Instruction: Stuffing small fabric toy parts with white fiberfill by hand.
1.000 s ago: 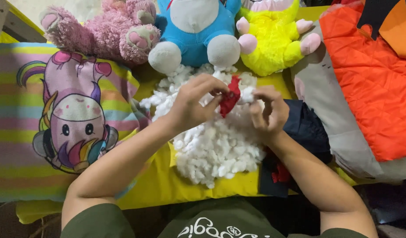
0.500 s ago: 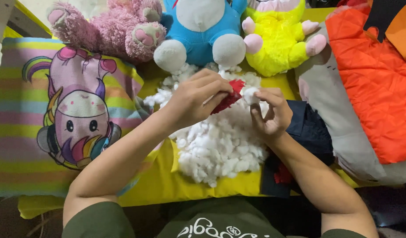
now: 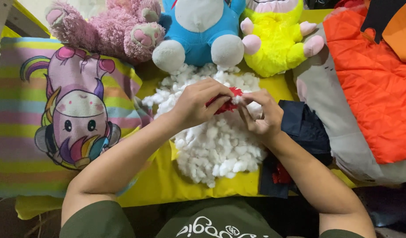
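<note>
**Both hands on a red fabric piece above a heap of white stuffing**

A small red piece (image 3: 227, 100) of soft fabric, fuzzy or frayed at its top edge, sits between the two hands just above the middle of the stuffing (image 3: 216, 141). The left hand (image 3: 196, 103) has its fingers curled together and clamped over the piece, covering most of it. The right hand (image 3: 262, 114) meets it from the other side, fingertips pinched together at the piece's fuzzy end, where a small white tuft also shows; whether they grip the red fabric or the tuft cannot be told.

The stuffing is a loose mound of white fibre clumps, lumpy and cotton-like, spread wide under the hands. It lies on a smooth yellow cloth (image 3: 167, 185) that covers the work surface.

To the left lies a striped pillow (image 3: 57, 123) printed with a cartoon unicorn, its edge overlapping the yellow cloth. Along the far edge stand three plush toys: a shaggy pink one (image 3: 110, 28), a smooth blue one (image 3: 201, 26) with white feet touching the stuffing, and a fluffy yellow one (image 3: 273, 42) with pink paws. Just right of the right wrist is a crumpled dark navy cloth (image 3: 306, 130), with a bit of red beneath it. Further right lie a pale grey fabric (image 3: 339, 136) and a quilted orange fabric (image 3: 372, 83).
</note>
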